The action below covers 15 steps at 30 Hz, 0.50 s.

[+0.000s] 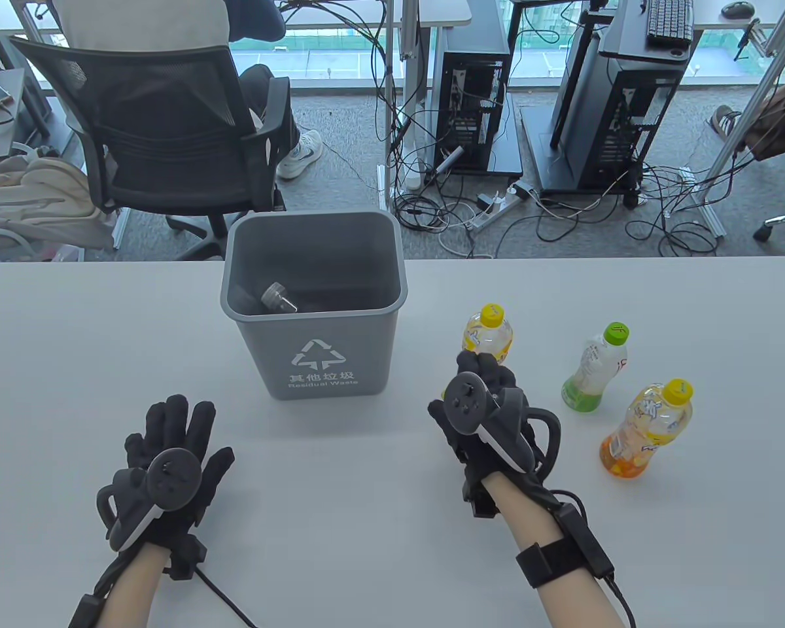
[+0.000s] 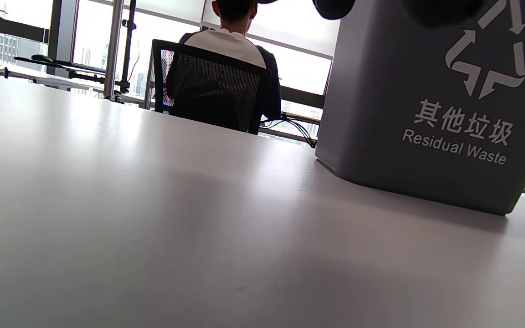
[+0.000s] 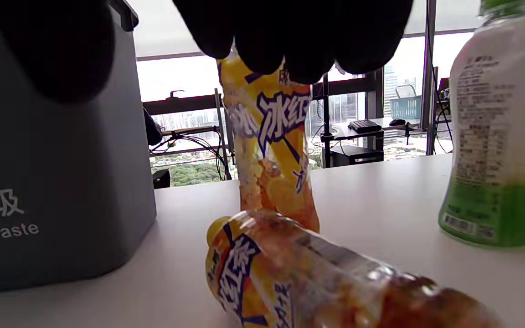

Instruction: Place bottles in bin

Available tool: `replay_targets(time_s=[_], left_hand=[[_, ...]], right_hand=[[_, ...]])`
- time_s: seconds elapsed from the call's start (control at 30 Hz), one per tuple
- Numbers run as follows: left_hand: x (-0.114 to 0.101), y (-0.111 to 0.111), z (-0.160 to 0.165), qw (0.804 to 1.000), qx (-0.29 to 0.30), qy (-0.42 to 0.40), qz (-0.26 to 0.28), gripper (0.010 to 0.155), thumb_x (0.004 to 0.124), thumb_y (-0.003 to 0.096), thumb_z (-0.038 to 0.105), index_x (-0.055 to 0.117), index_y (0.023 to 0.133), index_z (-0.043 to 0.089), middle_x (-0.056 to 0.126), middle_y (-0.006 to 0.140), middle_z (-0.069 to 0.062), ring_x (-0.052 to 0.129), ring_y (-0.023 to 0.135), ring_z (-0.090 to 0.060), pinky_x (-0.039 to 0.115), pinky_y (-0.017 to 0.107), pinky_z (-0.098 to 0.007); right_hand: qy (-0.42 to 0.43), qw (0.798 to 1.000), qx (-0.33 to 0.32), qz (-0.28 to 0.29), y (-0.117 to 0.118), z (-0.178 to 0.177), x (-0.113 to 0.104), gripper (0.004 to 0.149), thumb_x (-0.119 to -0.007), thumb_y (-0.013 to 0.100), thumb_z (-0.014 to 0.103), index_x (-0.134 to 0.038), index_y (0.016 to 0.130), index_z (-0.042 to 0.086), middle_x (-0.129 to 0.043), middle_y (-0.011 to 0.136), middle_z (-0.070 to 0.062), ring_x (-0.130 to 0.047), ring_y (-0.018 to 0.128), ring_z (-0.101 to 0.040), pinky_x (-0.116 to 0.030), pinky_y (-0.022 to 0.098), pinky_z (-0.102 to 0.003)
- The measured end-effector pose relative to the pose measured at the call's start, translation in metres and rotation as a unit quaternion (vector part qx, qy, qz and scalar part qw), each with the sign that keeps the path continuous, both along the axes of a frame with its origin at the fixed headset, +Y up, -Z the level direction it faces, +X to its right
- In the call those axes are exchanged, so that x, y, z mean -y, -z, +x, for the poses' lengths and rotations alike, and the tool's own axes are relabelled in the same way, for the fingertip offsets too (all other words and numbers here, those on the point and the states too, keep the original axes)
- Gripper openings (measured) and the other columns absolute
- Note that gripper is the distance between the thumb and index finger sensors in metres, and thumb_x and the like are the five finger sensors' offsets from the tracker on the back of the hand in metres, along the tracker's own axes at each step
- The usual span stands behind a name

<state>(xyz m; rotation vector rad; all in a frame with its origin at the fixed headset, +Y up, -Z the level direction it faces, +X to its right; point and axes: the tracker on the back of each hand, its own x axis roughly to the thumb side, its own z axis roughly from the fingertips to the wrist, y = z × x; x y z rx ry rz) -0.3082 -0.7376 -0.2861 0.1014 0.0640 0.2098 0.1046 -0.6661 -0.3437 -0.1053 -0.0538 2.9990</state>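
A grey bin [image 1: 255, 340] stands mid-table with a clear bottle [image 1: 278, 299] lying inside. A yellow-capped tea bottle [image 1: 487, 332] stands right of the bin, with a green-capped bottle [image 1: 595, 369] and a second yellow-capped tea bottle [image 1: 647, 428] further right. My right hand [image 1: 481, 386] hovers open just in front of the first tea bottle. In the right wrist view its fingers [image 3: 290, 41] hang before that upright bottle [image 3: 271, 150], above another tea bottle [image 3: 290, 273] lying on the table, hidden under the hand in the table view. My left hand [image 1: 170, 451] rests flat and empty.
The bin also fills the right of the left wrist view [image 2: 426, 91] and the left of the right wrist view [image 3: 39, 182]. The green-capped bottle [image 3: 490, 136] stands at the right there. An office chair [image 1: 170, 131] with a seated person is behind the table's far edge.
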Motion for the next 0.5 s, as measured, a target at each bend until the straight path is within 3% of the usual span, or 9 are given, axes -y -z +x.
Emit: replay_targets(time_s=[0.2,0.5], left_hand=[[-0.001,0.0,0.0,1.0,-0.001,0.004,-0.002,0.076,0.059,0.0508,0.066,0.033,0.117,0.037,0.021,0.13,-0.001,0.022,0.123,-0.034,0.029,0.083,-0.069],[-0.001,-0.001,0.0,1.0,-0.002,0.005,-0.007,0.078,0.057,0.0502,0.068,0.03,0.117,0.038,0.017,0.13,0.0,0.018,0.123,-0.033,0.025,0.083,-0.069]], right_hand=[[-0.018,0.996,0.034,-0.081,-0.005,0.023,0.058,0.096,-0.078,0.042,0.061,-0.031,0.114,0.017,-0.039,0.119,-0.017,-0.053,0.103,-0.046,-0.058,0.074,-0.057],[-0.066,0.994,0.042,-0.081,-0.007,0.019,0.086,0.096,-0.078,0.043,0.06,-0.029,0.113,0.018,-0.05,0.114,-0.013,-0.067,0.096,-0.039,-0.065,0.071,-0.051]])
